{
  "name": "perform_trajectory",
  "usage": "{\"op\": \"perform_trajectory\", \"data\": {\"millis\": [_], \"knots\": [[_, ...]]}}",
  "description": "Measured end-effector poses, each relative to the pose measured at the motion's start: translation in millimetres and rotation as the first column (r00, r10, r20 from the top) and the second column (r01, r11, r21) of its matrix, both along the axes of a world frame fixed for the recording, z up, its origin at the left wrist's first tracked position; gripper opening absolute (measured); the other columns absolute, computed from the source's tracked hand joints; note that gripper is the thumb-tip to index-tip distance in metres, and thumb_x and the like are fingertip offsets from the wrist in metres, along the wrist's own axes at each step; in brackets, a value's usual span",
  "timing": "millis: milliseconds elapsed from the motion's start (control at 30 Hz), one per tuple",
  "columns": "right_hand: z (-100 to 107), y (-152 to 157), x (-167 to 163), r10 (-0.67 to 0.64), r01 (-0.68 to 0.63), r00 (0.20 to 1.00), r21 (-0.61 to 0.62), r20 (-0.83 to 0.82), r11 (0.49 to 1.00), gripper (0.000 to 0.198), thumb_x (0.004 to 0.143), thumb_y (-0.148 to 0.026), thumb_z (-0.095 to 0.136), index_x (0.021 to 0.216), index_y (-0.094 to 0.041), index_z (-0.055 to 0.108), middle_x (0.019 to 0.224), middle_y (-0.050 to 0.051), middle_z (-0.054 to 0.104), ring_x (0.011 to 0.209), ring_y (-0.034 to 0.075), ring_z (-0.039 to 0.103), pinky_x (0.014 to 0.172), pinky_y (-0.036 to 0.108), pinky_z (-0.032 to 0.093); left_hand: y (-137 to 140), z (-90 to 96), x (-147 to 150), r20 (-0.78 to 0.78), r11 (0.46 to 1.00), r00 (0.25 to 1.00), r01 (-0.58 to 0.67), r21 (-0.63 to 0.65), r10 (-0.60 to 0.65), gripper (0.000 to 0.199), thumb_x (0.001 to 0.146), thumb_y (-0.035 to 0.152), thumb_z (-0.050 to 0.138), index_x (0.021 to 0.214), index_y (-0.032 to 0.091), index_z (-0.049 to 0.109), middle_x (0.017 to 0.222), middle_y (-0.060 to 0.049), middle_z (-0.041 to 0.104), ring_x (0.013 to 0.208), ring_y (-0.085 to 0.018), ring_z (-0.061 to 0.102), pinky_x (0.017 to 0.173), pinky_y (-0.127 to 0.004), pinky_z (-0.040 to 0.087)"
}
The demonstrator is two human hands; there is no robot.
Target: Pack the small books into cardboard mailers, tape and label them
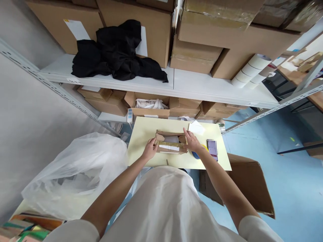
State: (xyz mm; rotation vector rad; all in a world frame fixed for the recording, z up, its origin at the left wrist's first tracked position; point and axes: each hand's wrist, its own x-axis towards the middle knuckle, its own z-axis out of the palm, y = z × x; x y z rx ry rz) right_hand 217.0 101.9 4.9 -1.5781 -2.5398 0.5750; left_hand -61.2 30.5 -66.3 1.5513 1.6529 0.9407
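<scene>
A small cardboard box [174, 151] sits open on the pale yellow table [141, 129], with shiny tape and a white label along its front. My left hand [150, 149] grips the box's left end, fingers bent over the edge. At the right end, my right hand [192, 141] holds the side, its forefinger stretched along the upper edge. Something pale lies inside the box; I cannot make out what it is. Partly under my right forearm is a blue and yellow roll [195, 155]. A phone [212, 150] lies to its right, and white paper [196, 127] lies behind my right hand.
Beyond the table stands a metal shelf [202, 84] with large cartons, black cloth [118, 53] and white rolls [252, 69]. An open carton of white items [151, 104] is on the lower level. A plastic bag [83, 168] bulges at left; a big open carton [248, 183] stands right.
</scene>
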Motion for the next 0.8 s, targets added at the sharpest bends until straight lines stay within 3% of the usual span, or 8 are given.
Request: {"op": "perform_trajectory", "data": {"millis": [133, 300, 433, 567, 700, 800], "knots": [[-1, -12, -2, 0.124, -0.123, 0.989, -0.015, 0.076, 0.992, 0.045, 0.080, -0.012, 0.053, 0.124, -0.025, 0.055, 0.133, 0.011, 0.047, 0.123, 0.028, 0.042, 0.102, 0.045, 0.036, -1, 0.0, -2, 0.068, 0.998, 0.997, -0.035, -0.046, 0.038, 0.062, 0.081, 0.024, 0.051, 0.139, 0.015, 0.033, 0.121, -0.014, 0.055, 0.079, -0.014, 0.059, 0.076, -0.033, 0.053], [-31, -39, 0, -0.130, 0.126, 0.986, -0.050, -0.104, 0.991, 0.043, 0.092, -0.019, 0.035, 0.134, -0.023, 0.047, 0.151, 0.012, 0.026, 0.133, 0.027, 0.037, 0.101, 0.044, 0.041, 3, 4.7, -4, -0.051, 0.996, 0.996, 0.076, -0.042, -0.078, 0.056, 0.083, 0.021, 0.044, 0.138, 0.014, 0.037, 0.115, -0.013, 0.054, 0.086, -0.017, 0.058, 0.082, -0.035, 0.051], [-42, -42, -1, -0.240, 0.227, 0.950, -0.086, -0.197, 0.970, 0.044, 0.093, -0.020, 0.032, 0.133, -0.024, 0.048, 0.151, 0.009, 0.029, 0.126, 0.024, 0.047, 0.099, 0.039, 0.045, 10, 9.4, -1, -0.157, 0.991, 0.979, 0.130, -0.025, -0.133, 0.054, 0.085, 0.018, 0.038, 0.138, 0.014, 0.039, 0.113, -0.013, 0.053, 0.097, -0.021, 0.057, 0.090, -0.036, 0.047], [-40, -39, -1, -0.283, 0.272, 0.943, -0.083, -0.174, 0.959, 0.044, 0.092, -0.021, 0.033, 0.132, -0.026, 0.049, 0.151, 0.008, 0.029, 0.121, 0.026, 0.053, 0.092, 0.040, 0.050, 13, 17.5, 4, -0.256, 0.989, 0.956, 0.145, -0.009, -0.142, 0.056, 0.086, 0.021, 0.038, 0.141, 0.010, 0.033, 0.116, -0.018, 0.053, 0.109, -0.026, 0.053, 0.095, -0.042, 0.043], [-41, -41, 0, -0.285, 0.275, 0.945, -0.082, -0.160, 0.958, 0.044, 0.092, -0.020, 0.033, 0.133, -0.026, 0.049, 0.152, 0.008, 0.026, 0.124, 0.026, 0.050, 0.095, 0.041, 0.048, 13, 38.2, 18, -0.457, 0.984, 0.884, 0.154, 0.088, -0.097, 0.069, 0.085, 0.034, 0.047, 0.144, 0.008, 0.024, 0.141, -0.024, 0.036, 0.133, -0.035, 0.030, 0.108, -0.053, 0.026], [-47, -43, -3, -0.293, 0.284, 0.930, -0.073, -0.220, 0.956, 0.046, 0.090, -0.017, 0.034, 0.133, -0.025, 0.049, 0.151, 0.008, 0.029, 0.133, 0.025, 0.039, 0.103, 0.042, 0.041, 18, 50.7, 33, -0.550, 0.942, 0.786, 0.336, -0.001, -0.281, 0.080, 0.076, 0.050, 0.060, 0.142, 0.015, 0.031, 0.152, -0.019, 0.022, 0.140, -0.038, 0.015, 0.111, -0.057, 0.013]]}}
